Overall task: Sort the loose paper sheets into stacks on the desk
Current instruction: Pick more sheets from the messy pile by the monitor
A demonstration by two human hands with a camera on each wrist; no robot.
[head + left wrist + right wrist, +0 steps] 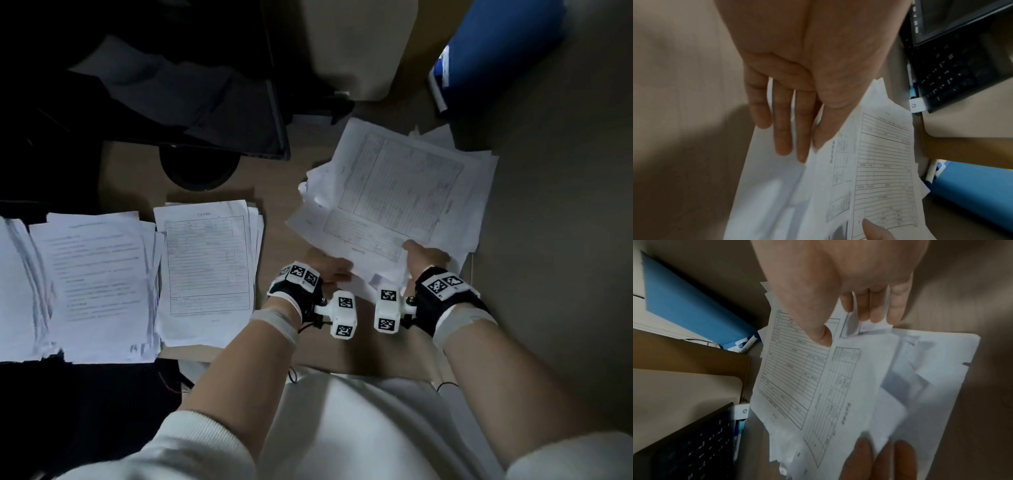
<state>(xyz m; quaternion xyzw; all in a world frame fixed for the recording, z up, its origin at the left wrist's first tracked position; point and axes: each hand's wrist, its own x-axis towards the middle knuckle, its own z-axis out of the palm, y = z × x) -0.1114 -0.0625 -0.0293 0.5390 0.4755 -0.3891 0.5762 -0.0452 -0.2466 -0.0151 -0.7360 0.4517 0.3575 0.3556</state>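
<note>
both hands work the near edge of the loose pile (pixel 404 192), which lies skewed at the desk's (pixel 274 178) right edge. the right hand (pixel 426 258) pinches the top form's (pixel 394 202) near corner, thumb on its printed face and fingers (pixel 877 311) under it, likely to peel that one sheet free and read it. the left hand (pixel 330 270) lies with straight fingers (pixel 783 129) under the sheets at the pile's near left corner, holding nothing tight, probably to steady or lift the rest. three stacks (pixel 205 270) sit side by side along the desk's near left edge, so a sorted sheet has to travel left. bare desk lies between pile and stacks, open for that sweep. a blue folder (pixel 503 58) crowds the far right corner, a keyboard (pixel 953 73) the far side.
</note>
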